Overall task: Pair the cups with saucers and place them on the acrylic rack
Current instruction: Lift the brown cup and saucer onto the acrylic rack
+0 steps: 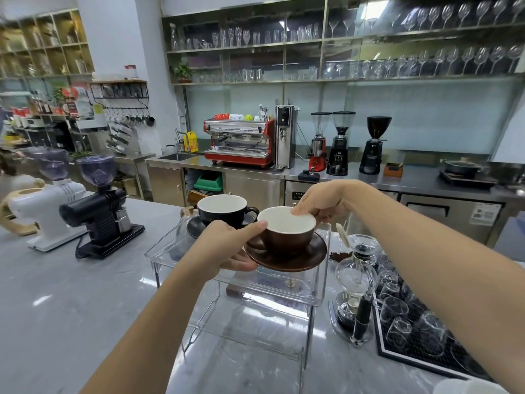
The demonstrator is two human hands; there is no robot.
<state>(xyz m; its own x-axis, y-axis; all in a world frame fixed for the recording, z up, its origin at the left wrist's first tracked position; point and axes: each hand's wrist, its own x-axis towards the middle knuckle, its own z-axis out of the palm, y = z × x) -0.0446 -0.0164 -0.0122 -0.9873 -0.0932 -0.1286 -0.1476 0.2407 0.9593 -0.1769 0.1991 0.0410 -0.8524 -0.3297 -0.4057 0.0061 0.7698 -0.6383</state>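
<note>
with the left hand (227, 248) clamped under the brown saucer (287, 255) and the right hand (321, 201) pinching the brown cup (287, 233), lower both level onto the acrylic rack (170, 253), clear of the black cup (223, 210).

- No text, brand or number can be read anywhere in the view.
- A white label (485, 214) with dark print is stuck on the steel cabinet front at the far right; its print is too small to be made out.
- A yellow package (193, 141) with red markings stands beside the sink; the markings are blurred.
- Red and white packs and posters (76, 102) are seen on the left shelves, smeared beyond reading.
- A small display is set in the front of the black grinder (338, 153); nothing on it is legible.
</note>
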